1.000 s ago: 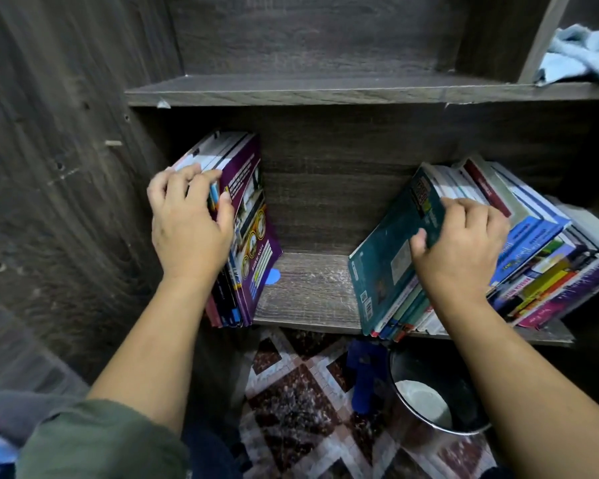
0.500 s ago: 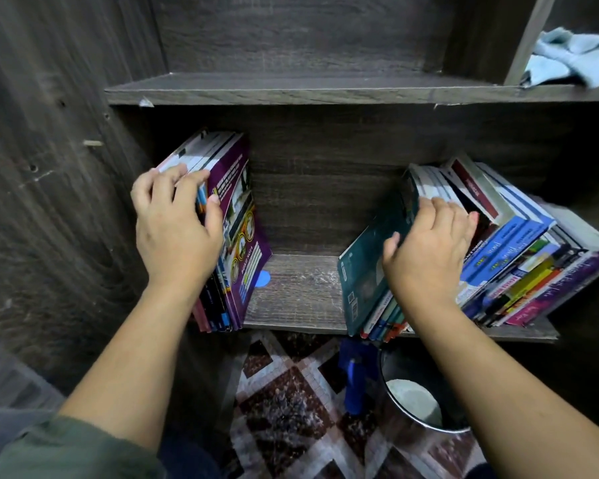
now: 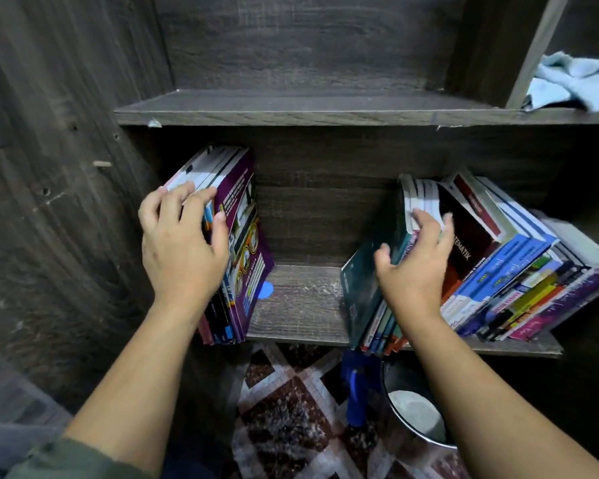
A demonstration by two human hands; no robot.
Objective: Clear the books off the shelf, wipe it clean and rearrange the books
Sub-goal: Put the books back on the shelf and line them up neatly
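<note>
A dark wooden shelf (image 3: 298, 305) holds two groups of books. At its left end stands a small upright stack with a purple-covered book (image 3: 248, 257) on the outside; my left hand (image 3: 180, 247) grips this stack from the front, fingers curled over the spines. On the right, several books lean to the right, with a dark teal book (image 3: 362, 292) on the left side of the group. My right hand (image 3: 415, 261) is on these books, thumb against the teal cover, fingers reaching in among the white page edges beside a dark red maths book (image 3: 467, 243).
A light blue cloth (image 3: 571, 83) lies on the upper shelf (image 3: 291, 110) at the far right. Below the shelf are a patterned floor, a metal bucket (image 3: 415, 413) and a blue object (image 3: 357, 392). A wooden side panel closes the left.
My right hand has slid from gripping the outer teal book to reaching deeper between the leaning books. The left hand stays on the left stack. The view moved slightly closer.
</note>
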